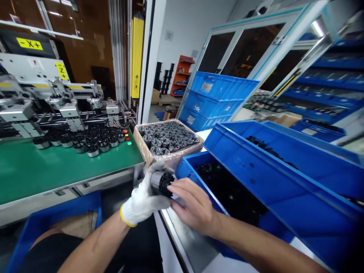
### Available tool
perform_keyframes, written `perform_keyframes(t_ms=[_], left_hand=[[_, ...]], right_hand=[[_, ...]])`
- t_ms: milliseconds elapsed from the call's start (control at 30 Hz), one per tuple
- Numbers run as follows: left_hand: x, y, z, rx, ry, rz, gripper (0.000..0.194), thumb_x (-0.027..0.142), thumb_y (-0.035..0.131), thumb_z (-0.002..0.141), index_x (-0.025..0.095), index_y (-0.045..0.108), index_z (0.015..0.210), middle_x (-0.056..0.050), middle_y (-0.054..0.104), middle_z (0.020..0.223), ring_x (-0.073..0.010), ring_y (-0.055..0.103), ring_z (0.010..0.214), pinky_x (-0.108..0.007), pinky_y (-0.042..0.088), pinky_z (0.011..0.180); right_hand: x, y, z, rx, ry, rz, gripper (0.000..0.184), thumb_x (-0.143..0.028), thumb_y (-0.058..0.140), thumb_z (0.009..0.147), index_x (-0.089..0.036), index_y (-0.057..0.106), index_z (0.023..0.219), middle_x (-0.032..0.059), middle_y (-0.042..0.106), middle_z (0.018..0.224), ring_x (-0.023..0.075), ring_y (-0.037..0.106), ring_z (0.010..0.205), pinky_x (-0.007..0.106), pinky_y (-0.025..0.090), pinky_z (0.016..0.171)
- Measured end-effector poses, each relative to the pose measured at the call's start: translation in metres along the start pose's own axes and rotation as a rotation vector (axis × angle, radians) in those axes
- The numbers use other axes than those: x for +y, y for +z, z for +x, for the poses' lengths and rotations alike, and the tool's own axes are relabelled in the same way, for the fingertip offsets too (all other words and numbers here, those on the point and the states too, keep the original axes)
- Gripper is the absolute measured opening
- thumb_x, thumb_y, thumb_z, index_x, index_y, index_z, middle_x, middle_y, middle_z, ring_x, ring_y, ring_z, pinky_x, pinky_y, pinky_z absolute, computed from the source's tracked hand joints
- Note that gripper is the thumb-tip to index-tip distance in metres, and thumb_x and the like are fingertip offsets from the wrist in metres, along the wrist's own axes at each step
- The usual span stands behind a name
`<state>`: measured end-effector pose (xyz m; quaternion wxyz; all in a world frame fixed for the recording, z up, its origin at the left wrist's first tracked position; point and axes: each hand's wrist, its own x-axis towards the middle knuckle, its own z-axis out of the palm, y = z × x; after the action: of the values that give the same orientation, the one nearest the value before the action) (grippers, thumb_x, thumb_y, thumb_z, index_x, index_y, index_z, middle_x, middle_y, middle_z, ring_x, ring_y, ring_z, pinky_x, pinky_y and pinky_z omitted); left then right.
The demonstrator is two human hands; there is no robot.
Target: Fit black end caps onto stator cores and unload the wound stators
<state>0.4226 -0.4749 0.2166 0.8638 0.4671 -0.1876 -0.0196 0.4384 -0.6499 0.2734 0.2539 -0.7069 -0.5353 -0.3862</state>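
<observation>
My left hand [146, 197], in a white glove with a yellow cuff, is wrapped round a metal cylinder [155, 181] that looks like a motor stator core. Its axis lies nearly level, and a black plastic end piece [166, 184] with toothed edges sits at its right end. The bare fingers of my right hand [195, 204] press on that black piece from the right, with the thumb below. Just beyond my hands is a plastic-lined carton [170, 156] holding many upright stator cores [165, 142]. Beside my right hand, a blue bin [189, 167] contains black parts [224, 185].
On the green bench [113, 167] to the left stand several black-topped metal cores [92, 151] before a machine [71, 112]. Large blue bins [273, 182] lean at the right. Stacked blue crates [216, 94] rise behind the carton. Another blue bin [91, 204] lies low left.
</observation>
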Motion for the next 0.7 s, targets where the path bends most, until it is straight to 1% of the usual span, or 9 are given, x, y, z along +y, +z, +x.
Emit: perform_keyframes(t_ms=[100,167,233,300,367,467,567,633,700], left_hand=[[0.002,0.003,-0.002,0.04,-0.05,0.042,0.08,0.023,0.087,0.072,0.03,0.05,0.142,-0.001,0.07,0.123,-0.0187,0.066,0.111,-0.03,0.049,0.101],[0.004,0.001,-0.002,0.029,-0.072,0.052,0.078,0.027,0.087,0.072,0.028,0.05,0.141,-0.002,0.069,0.123,-0.0201,0.067,0.111,-0.031,0.05,0.101],[0.006,-0.003,-0.003,0.019,-0.083,0.101,0.078,0.027,0.086,0.071,0.029,0.051,0.141,-0.002,0.067,0.127,-0.0209,0.064,0.114,-0.031,0.048,0.103],[0.005,-0.008,-0.005,0.022,-0.099,0.167,0.077,0.023,0.085,0.069,0.029,0.052,0.139,-0.002,0.066,0.128,-0.0214,0.062,0.117,-0.031,0.047,0.104],[0.002,-0.013,-0.006,0.021,-0.133,0.167,0.081,0.016,0.084,0.062,0.029,0.053,0.136,-0.002,0.064,0.128,-0.0224,0.061,0.117,-0.031,0.048,0.1],[-0.003,-0.016,-0.003,0.085,-0.137,0.075,0.076,0.007,0.077,0.054,0.029,0.053,0.122,-0.001,0.064,0.125,-0.0203,0.063,0.108,-0.028,0.051,0.09],[0.001,-0.016,0.003,0.193,-0.073,-0.027,0.065,0.001,0.074,0.049,0.027,0.049,0.104,0.002,0.065,0.116,-0.0157,0.063,0.098,-0.024,0.05,0.081],[0.006,-0.017,0.007,0.213,-0.063,-0.048,0.066,0.005,0.078,0.051,0.027,0.048,0.106,0.001,0.065,0.115,-0.0162,0.064,0.095,-0.025,0.05,0.079],[0.009,-0.018,0.007,0.209,-0.078,0.007,0.068,0.021,0.083,0.063,0.028,0.049,0.122,-0.003,0.066,0.117,-0.0184,0.064,0.097,-0.029,0.051,0.081]], right_hand=[[0.001,-0.004,-0.003,-0.052,0.022,0.017,0.029,-0.001,0.06,0.086,-0.012,0.064,0.113,0.0123,0.067,0.099,0.0176,0.067,0.088,0.03,0.062,0.073],[0.002,-0.006,-0.003,-0.059,0.068,-0.006,0.031,-0.004,0.062,0.087,-0.015,0.063,0.116,0.0144,0.065,0.109,0.0176,0.067,0.092,0.029,0.063,0.074],[0.004,-0.007,-0.003,-0.061,0.066,-0.036,0.035,-0.007,0.064,0.087,-0.014,0.061,0.121,0.0167,0.065,0.115,0.0201,0.068,0.098,0.031,0.063,0.076],[0.006,-0.007,-0.003,-0.083,0.023,-0.053,0.038,-0.007,0.065,0.086,-0.012,0.06,0.124,0.0175,0.066,0.114,0.0228,0.068,0.102,0.035,0.063,0.08],[0.008,-0.007,-0.003,-0.089,-0.011,-0.045,0.04,-0.009,0.067,0.086,-0.01,0.06,0.126,0.0171,0.068,0.111,0.0239,0.067,0.103,0.037,0.062,0.082],[0.008,-0.008,-0.003,-0.032,0.017,-0.023,0.047,-0.016,0.073,0.085,-0.011,0.059,0.13,0.0166,0.068,0.108,0.0245,0.067,0.1,0.039,0.062,0.082],[0.008,-0.008,-0.003,0.002,0.037,-0.022,0.049,-0.016,0.075,0.084,-0.011,0.06,0.13,0.0167,0.067,0.107,0.0249,0.066,0.1,0.041,0.062,0.082],[0.008,-0.007,-0.003,-0.005,0.028,-0.02,0.047,-0.013,0.074,0.084,-0.01,0.06,0.129,0.0172,0.066,0.108,0.0246,0.066,0.101,0.04,0.062,0.084],[0.007,-0.006,-0.004,-0.021,0.023,-0.017,0.045,-0.012,0.074,0.084,-0.009,0.061,0.127,0.0176,0.066,0.109,0.0243,0.066,0.102,0.039,0.062,0.086]])
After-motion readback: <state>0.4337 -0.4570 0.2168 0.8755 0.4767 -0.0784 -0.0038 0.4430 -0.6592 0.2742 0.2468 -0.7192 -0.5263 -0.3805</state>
